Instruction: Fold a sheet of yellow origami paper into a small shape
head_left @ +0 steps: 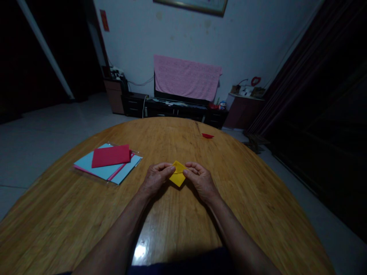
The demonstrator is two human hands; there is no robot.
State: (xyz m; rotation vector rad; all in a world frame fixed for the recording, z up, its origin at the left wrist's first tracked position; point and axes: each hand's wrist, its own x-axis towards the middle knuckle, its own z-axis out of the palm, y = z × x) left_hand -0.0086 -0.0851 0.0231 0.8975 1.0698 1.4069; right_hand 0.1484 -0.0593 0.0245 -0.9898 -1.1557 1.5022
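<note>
A small piece of folded yellow paper [179, 179], diamond-shaped with a crease across its middle, is held between my two hands above the table. My left hand [156, 176] pinches its left corner, thumb on top. At the right corner, my right hand [201, 179] grips it the same way, with the thumb over the near face. The fingers behind the paper are partly hidden.
The round wooden table [160, 137] carries a stack of light blue and pink paper [126, 173] in clear plastic at left, topped by a red folded sheet [111, 156]. A small red folded paper [208, 135] lies near the far right edge. Beyond stands a cloth-covered screen [186, 78].
</note>
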